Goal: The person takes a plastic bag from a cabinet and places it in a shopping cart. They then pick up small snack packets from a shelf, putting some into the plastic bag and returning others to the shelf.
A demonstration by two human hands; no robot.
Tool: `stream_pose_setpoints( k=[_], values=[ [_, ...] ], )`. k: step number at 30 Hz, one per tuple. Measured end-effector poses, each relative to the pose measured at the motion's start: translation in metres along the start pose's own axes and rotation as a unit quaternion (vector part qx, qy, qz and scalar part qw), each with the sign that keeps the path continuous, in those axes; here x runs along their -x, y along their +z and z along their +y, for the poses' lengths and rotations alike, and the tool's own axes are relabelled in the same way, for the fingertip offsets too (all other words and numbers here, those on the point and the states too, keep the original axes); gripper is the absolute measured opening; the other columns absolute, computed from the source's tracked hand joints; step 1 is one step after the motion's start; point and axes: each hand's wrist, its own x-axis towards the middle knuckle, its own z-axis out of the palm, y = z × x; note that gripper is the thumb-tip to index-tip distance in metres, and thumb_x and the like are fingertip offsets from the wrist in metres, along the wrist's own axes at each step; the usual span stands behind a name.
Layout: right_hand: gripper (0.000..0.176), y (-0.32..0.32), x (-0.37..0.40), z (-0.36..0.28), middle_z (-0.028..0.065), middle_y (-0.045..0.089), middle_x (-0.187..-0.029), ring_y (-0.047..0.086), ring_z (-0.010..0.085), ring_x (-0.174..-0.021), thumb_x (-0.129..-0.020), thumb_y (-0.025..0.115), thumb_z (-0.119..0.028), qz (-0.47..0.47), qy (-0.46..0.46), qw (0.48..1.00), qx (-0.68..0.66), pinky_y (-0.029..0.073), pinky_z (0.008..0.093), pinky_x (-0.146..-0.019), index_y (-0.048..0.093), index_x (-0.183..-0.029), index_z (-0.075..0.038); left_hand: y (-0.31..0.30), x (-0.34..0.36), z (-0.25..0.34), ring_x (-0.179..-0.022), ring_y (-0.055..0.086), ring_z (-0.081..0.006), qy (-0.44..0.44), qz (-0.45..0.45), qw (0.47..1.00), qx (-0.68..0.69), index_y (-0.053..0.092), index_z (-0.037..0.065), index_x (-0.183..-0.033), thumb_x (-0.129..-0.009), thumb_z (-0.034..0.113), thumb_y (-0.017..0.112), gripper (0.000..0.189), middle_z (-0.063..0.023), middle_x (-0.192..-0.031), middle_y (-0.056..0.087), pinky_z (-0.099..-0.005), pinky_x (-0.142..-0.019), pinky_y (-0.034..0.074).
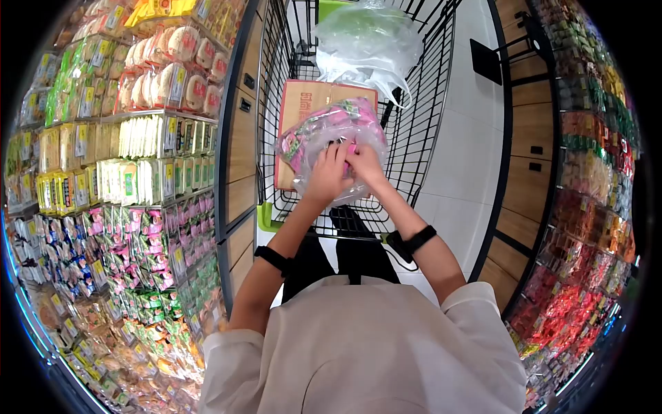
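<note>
A clear plastic bag (318, 138) with pink and green packets inside lies over a cardboard box in the cart. My left hand (329, 172) is on the bag's near part, its fingers bent and pressed on the gathered plastic. Beside it, almost touching, my right hand (364, 164) has its fingers closed at the same spot, next to a small bright pink piece. The brown cardboard box (296, 96) with red print shows behind and left of the bag. What exactly lies under the fingers is hidden.
The wire shopping cart (420, 131) stands in front of me, with a white translucent bag (369, 45) at its far end. Packed shelves (148, 159) rise on the left, and more packets (586, 179) fill the right side. Pale floor tiles (465, 152) lie right of the cart.
</note>
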Motion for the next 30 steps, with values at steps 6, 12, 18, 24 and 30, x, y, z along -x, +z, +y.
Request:
stream_pose_setpoints(
  k=[6, 12, 18, 24, 30],
  values=[
    [0.022, -0.014, 0.014, 0.011, 0.0126, 0.065, -0.074, 0.064, 0.0222, -0.067, -0.086, 0.053, -0.012, 0.051, -0.152, 0.984, -0.082, 0.049, 0.0308, -0.064, 0.063, -0.083, 0.008, -0.012, 0.009, -0.004, -0.097, 0.053, -0.0401, -0.131, 0.043, 0.982, 0.132, 0.048, -0.001, -0.117, -0.079, 0.003, 0.058, 0.04, -0.0205, -0.107, 0.056, -0.0419, -0.084, 0.043],
    [0.024, 0.03, -0.017, 0.024, 0.0184, 0.066, -0.083, 0.065, 0.0298, -0.077, -0.079, 0.061, -0.02, 0.054, -0.137, 0.973, 0.175, 0.049, 0.037, -0.072, 0.065, -0.091, 0.0, -0.012, 0.026, -0.011, -0.092, 0.054, -0.0434, -0.139, 0.101, 0.978, 0.118, 0.048, 0.0, -0.114, -0.082, 0.0, 0.053, 0.032, -0.023, -0.103, 0.056, -0.0454, -0.078, 0.044],
    [0.035, 0.082, -0.118, 0.086, 0.0163, 0.066, -0.09, 0.063, 0.0337, -0.082, -0.08, 0.055, -0.036, 0.16, -0.187, 0.933, 0.264, 0.048, 0.042, -0.079, 0.068, -0.089, -0.005, -0.027, 0.037, -0.009, -0.097, 0.053, -0.0414, -0.139, 0.113, 0.97, 0.164, 0.047, -0.001, -0.116, -0.083, -0.002, 0.051, 0.033, -0.0232, -0.104, 0.056, -0.0414, -0.081, 0.043],
    [0.019, 0.052, -0.074, 0.06, 0.0115, 0.067, -0.082, 0.065, 0.0246, -0.078, -0.079, 0.062, -0.021, 0.038, -0.1, 0.966, 0.235, 0.049, 0.0367, -0.071, 0.068, -0.087, -0.006, -0.045, 0.042, -0.005, -0.098, 0.055, -0.0357, -0.105, 0.102, 0.976, 0.158, 0.046, -0.001, -0.118, -0.085, 0.002, 0.054, 0.034, -0.0202, -0.104, 0.057, -0.0345, -0.084, 0.043],
    [0.018, -0.003, 0.052, -0.001, 0.0092, 0.061, -0.091, 0.06, 0.016, -0.081, -0.081, 0.063, -0.012, -0.063, -0.104, 0.991, -0.061, 0.048, 0.0257, -0.067, 0.061, -0.095, -0.001, -0.076, 0.048, 0.005, -0.08, 0.059, -0.0259, -0.132, 0.099, 0.973, 0.163, 0.048, 0.001, -0.114, -0.083, 0.004, 0.059, 0.033, -0.016, -0.089, 0.059, -0.0319, -0.072, 0.046]
  ],
)
